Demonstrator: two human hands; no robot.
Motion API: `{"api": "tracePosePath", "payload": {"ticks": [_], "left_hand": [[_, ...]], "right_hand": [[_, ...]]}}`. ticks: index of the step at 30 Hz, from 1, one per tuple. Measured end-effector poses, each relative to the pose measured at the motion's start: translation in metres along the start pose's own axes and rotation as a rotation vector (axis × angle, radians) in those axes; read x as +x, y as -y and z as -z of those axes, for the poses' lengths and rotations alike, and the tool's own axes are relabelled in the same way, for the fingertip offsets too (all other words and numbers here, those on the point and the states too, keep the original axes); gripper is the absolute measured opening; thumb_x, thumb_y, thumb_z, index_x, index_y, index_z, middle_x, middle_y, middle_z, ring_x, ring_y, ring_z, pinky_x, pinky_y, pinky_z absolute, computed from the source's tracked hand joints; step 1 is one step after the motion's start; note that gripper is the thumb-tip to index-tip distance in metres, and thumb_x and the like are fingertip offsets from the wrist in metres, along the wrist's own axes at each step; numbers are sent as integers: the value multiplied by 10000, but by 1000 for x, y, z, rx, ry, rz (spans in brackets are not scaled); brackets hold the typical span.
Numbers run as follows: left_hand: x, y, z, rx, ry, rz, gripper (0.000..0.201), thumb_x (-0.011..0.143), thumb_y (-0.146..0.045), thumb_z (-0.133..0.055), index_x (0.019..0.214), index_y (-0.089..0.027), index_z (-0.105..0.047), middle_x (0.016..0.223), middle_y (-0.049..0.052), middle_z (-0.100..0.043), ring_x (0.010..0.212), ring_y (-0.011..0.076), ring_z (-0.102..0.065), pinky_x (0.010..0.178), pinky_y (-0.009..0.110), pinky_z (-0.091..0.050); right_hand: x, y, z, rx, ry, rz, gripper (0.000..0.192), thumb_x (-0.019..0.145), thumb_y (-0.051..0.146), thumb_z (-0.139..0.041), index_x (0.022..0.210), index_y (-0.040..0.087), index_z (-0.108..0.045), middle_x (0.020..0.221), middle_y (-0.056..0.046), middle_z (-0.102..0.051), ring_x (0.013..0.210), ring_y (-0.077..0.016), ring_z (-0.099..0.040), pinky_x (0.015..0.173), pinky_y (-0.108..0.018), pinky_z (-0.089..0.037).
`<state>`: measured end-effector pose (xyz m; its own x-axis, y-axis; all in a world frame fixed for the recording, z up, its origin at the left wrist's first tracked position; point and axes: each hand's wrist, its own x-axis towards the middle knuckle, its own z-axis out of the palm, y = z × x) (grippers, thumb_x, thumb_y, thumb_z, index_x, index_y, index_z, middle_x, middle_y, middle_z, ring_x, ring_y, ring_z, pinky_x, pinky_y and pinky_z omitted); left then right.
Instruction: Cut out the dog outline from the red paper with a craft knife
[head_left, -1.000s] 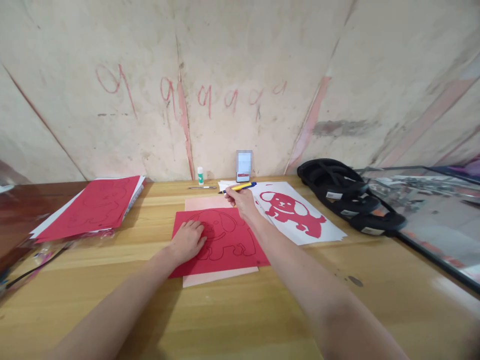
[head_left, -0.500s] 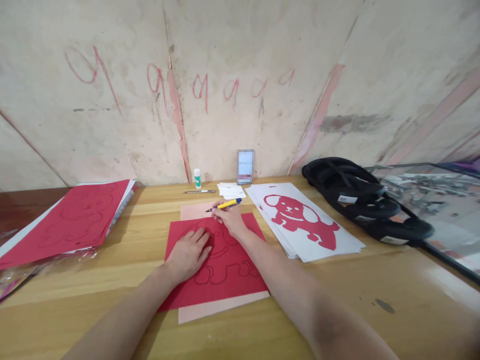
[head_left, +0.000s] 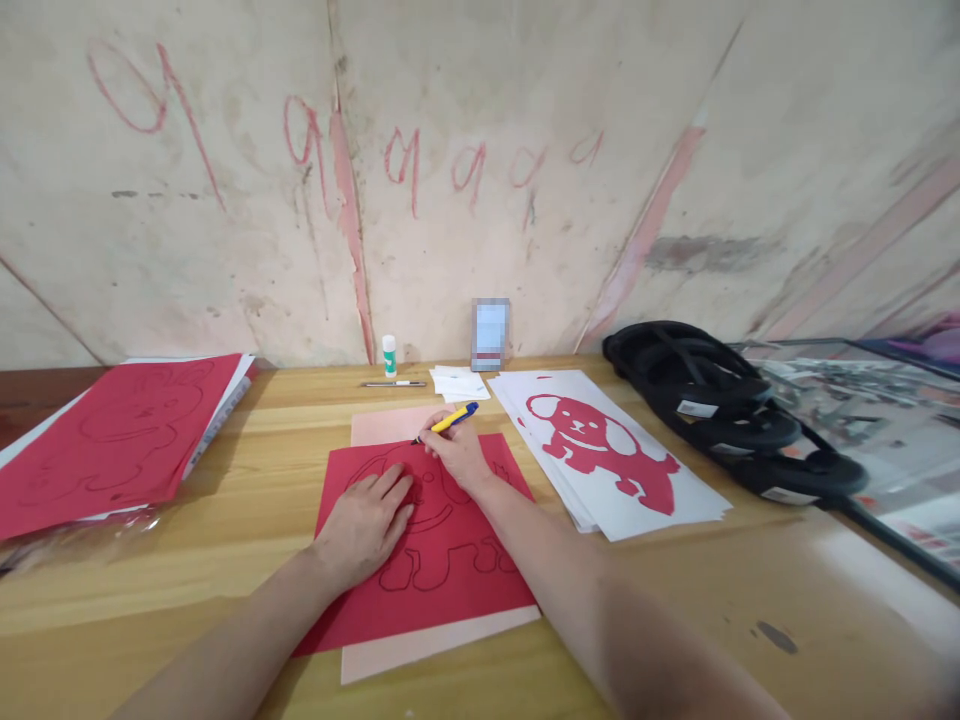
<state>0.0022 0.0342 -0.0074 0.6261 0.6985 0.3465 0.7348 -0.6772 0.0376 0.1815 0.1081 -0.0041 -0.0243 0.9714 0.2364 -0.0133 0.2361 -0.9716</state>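
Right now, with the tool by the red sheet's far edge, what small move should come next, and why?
Perhaps ease the right hand slightly nearer the body, bringing the tip of the yellow tool onto the dog outline. The tip sits near the far edge of the red sheet, close to that outline, and the left hand rests on the sheet, which should steady it.

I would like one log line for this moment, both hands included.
left hand: resting on red paper | right hand: holding yellow pen-like tool, tip near paper's far edge | pink sheet: under red paper
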Motion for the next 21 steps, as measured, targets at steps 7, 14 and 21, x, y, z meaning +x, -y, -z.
{"api": "tracePosePath", "payload": {"ticks": [7, 14, 21], "left_hand": [[-1, 1, -2, -16, -35, 4, 336, 962, -289, -371, 1209, -194, -579, 1260, 107, -588, 874, 229, -608, 799, 414, -522], [1, 0, -1, 5, -11, -4, 343, 956, -277, -371, 1215, -180, -575, 1255, 110, -594, 878, 239, -605, 781, 414, -529], [1, -1, -1, 22, 16, 5, 347, 955, -274, -367, 1214, -164, -570, 1250, 122, -594, 909, 250, -605, 800, 426, -526]], "right_hand": [[1, -4, 1, 46, 31, -10, 117, 640, 281, -630, 688, 204, -555, 555, 36, -539, 489, -109, -483, 494, -245, -385], [2, -3, 3, 2, 64, 5, 117, 625, 272, -638, 696, 205, -574, 578, 33, -540, 494, -109, -467, 514, -260, -393], [2, -3, 2, 22, 23, -24, 111, 632, 273, -617, 679, 204, -544, 552, 35, -528, 485, -110, -479, 484, -248, -375]]}}
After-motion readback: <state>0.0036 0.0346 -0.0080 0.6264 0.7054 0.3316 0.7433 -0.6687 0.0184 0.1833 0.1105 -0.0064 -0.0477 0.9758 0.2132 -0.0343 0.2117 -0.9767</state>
